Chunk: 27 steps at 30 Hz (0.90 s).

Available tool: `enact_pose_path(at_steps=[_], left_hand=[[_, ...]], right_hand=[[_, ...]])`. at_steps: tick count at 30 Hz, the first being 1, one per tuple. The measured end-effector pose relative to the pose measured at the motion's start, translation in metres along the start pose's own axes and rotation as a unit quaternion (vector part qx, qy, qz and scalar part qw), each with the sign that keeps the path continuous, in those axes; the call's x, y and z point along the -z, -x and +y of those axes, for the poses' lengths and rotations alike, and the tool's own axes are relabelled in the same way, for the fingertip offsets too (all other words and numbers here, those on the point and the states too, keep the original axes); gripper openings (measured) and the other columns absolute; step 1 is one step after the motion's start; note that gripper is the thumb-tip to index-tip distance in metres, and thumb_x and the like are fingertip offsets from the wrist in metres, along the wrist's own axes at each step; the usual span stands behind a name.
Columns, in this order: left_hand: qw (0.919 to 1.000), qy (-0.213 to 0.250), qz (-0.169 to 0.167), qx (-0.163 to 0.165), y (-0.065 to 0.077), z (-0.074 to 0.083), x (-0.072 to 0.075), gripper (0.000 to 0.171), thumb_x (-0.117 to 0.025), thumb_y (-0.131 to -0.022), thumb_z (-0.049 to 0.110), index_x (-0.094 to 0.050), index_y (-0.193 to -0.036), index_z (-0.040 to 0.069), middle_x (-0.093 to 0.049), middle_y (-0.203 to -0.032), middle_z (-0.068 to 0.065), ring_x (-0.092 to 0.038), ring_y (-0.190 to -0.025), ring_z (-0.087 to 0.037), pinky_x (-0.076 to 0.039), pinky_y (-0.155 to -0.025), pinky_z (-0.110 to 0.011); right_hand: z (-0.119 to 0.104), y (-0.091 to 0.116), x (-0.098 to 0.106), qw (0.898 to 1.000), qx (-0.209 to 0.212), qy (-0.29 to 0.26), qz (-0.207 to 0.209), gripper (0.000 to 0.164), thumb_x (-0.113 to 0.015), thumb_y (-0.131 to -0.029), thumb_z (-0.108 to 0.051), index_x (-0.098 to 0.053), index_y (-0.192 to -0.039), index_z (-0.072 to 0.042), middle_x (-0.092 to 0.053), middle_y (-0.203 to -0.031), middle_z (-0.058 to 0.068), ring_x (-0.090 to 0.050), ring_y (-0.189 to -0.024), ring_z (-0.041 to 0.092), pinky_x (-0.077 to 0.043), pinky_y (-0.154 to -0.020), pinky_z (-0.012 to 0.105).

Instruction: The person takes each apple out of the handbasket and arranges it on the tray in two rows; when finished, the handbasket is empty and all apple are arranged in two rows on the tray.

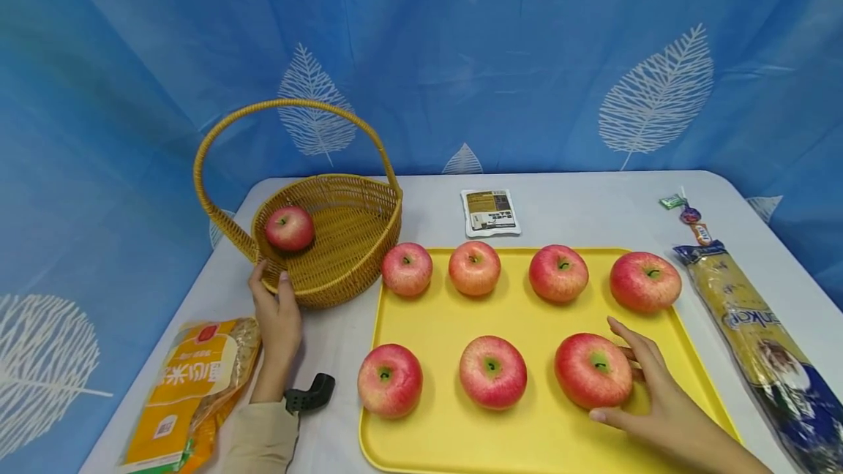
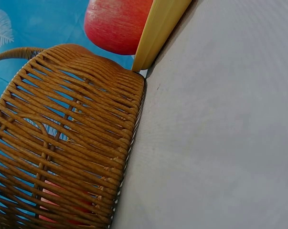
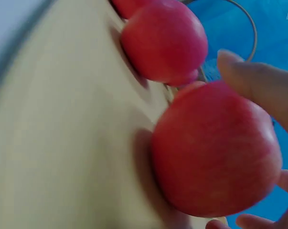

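My left hand (image 1: pixel 278 320) is at the near left of a woven basket (image 1: pixel 349 280) with a tall arched handle, its thumb and fingers gripping the rim near the handle's foot. One red apple (image 1: pixel 290 228) lies inside the basket. On the right, my right hand (image 1: pixel 648 393) spreads its thumb and fingers around a large red apple (image 1: pixel 593 371) on the yellow tray (image 1: pixel 533 452). From the right wrist, that apple (image 3: pixel 218 152) rests on the tray, with the thumb by its upper side and other fingers partly hidden below. Several more apples (image 1: pixel 493 372) stand in two rows there.
An orange grain packet (image 1: pixel 191 393) lies at the left, near a black strap (image 1: pixel 309 395) by the left wrist. Behind the tray is a small white-and-brown sachet (image 1: pixel 490 212). A long pasta packet (image 1: pixel 757 342) and small wrapped sweets (image 1: pixel 690 214) lie on the right.
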<state>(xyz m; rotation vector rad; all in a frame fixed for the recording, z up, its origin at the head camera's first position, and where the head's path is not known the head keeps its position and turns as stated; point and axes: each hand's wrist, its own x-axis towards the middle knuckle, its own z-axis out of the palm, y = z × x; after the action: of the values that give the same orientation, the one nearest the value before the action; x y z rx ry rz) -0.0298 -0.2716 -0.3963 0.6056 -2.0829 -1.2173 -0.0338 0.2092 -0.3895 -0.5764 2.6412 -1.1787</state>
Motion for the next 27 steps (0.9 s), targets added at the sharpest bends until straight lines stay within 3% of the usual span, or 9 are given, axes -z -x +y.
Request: enact_pose_path(at_steps=[3,9,15,22,27], left_hand=[[1.0,-0.003,0.005,0.0,0.001,0.0,-0.002,0.05,-0.035,-0.096,0.032,-0.025,-0.137,0.007,-0.024,-0.147,-0.017,-0.02,-0.137,-0.027,-0.015,-0.112,-0.045],[1.0,-0.006,0.003,-0.001,0.002,0.001,-0.002,0.05,-0.035,-0.096,0.032,-0.025,-0.137,0.007,-0.024,-0.146,-0.016,-0.02,-0.137,-0.026,-0.015,-0.112,-0.045],[1.0,-0.007,0.0,-0.001,0.0,0.0,-0.001,0.048,-0.036,-0.096,0.029,-0.025,-0.137,0.006,-0.025,-0.146,-0.016,-0.02,-0.136,-0.027,-0.016,-0.111,-0.046],[1.0,-0.009,0.002,-0.001,0.0,0.001,0.0,0.048,-0.037,-0.096,0.029,-0.026,-0.137,0.006,-0.025,-0.146,-0.015,-0.02,-0.136,-0.025,-0.016,-0.111,-0.045],[1.0,-0.007,0.0,-0.002,-0.001,0.0,-0.001,0.048,-0.036,-0.096,0.029,-0.026,-0.137,0.006,-0.024,-0.147,-0.015,-0.021,-0.136,-0.025,-0.016,-0.111,-0.045]], right_hand=[[0.001,-0.002,0.007,1.0,0.017,0.007,0.011,0.101,-0.077,-0.07,-0.019,-0.011,-0.145,-0.022,-0.025,-0.133,0.005,-0.028,-0.101,-0.021,-0.038,-0.075,0.008],[-0.003,-0.007,0.014,0.991,0.106,-0.036,0.074,0.084,-0.072,-0.069,0.004,-0.029,-0.14,-0.009,-0.036,-0.131,-0.016,-0.039,-0.11,-0.011,-0.032,-0.084,0.0],[-0.012,-0.016,0.022,0.985,0.127,-0.03,0.11,0.07,-0.067,-0.072,0.01,-0.039,-0.134,-0.006,-0.043,-0.128,-0.013,-0.043,-0.11,-0.007,-0.032,-0.086,0.0],[-0.02,-0.026,0.029,0.977,0.171,-0.053,0.12,0.064,-0.062,-0.071,0.018,-0.042,-0.13,0.003,-0.046,-0.132,-0.006,-0.04,-0.121,-0.002,-0.033,-0.091,0.004],[-0.03,-0.034,0.031,0.974,0.183,-0.058,0.12,0.06,-0.061,-0.073,0.018,-0.045,-0.129,0.001,-0.049,-0.131,-0.002,-0.042,-0.12,-0.001,-0.033,-0.093,0.004]])
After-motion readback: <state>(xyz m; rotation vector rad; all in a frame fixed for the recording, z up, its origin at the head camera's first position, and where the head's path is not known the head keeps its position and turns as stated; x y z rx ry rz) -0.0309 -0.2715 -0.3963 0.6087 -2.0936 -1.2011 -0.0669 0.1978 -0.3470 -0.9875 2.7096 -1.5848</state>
